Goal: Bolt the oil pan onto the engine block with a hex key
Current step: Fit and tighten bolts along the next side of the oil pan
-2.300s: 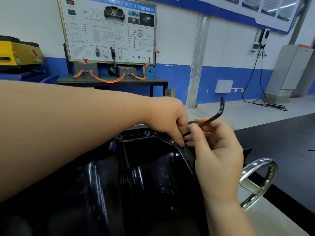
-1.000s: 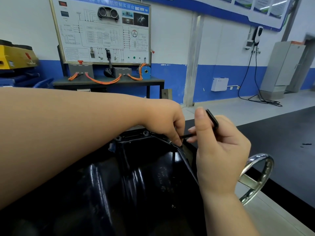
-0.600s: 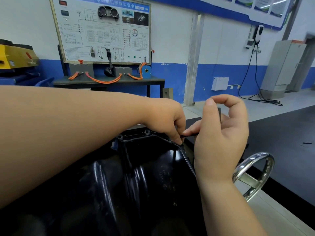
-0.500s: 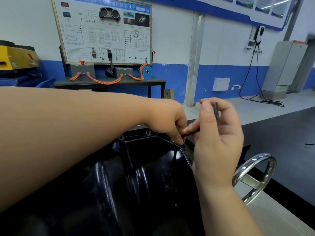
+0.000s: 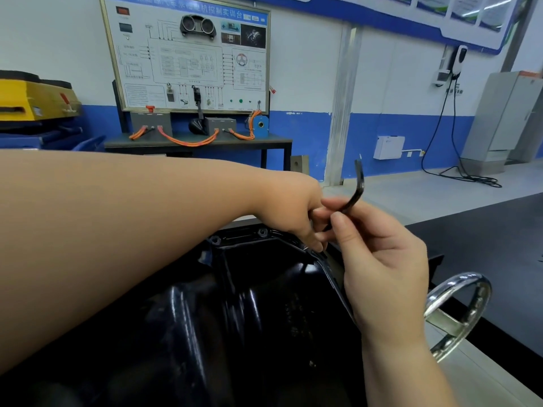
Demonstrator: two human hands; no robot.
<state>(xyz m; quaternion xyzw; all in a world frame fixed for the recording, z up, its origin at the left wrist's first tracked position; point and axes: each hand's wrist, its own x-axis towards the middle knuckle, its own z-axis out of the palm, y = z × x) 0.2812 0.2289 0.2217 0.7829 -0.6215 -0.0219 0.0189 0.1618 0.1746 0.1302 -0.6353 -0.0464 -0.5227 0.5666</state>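
Left hand: your left hand [image 5: 293, 212] reaches in from the left, its fingertips curled down onto the pan's far-right rim. They look pinched round the low end of the hex key [image 5: 354, 198].
Right hand: your right hand [image 5: 382, 259] is just right of the left, almost touching it. Thumb and fingers clamp the key's long shaft.
Key axis: the shaft runs from the rim up and to the right. It bends, and the short leg stands nearly upright at the far end, clear of both hands.
Oil pan: the black oil pan [image 5: 249, 304] sits open side down, near and low in front of you, filling the space under both forearms. The engine block under it is out of sight.
Bolt: the one you are working is hidden under your left fingertips, so I can't tell how far in it is. Two far-rim bolts [image 5: 262, 232] show already seated.
Nearer hand: the left is on the rim and the right has the lever.
Next move: likely a swing of that upright leg, and the key tip must stay square in the socket.
Watch: the chrome handwheel [image 5: 458, 312] lies near right, apart from your wrist.
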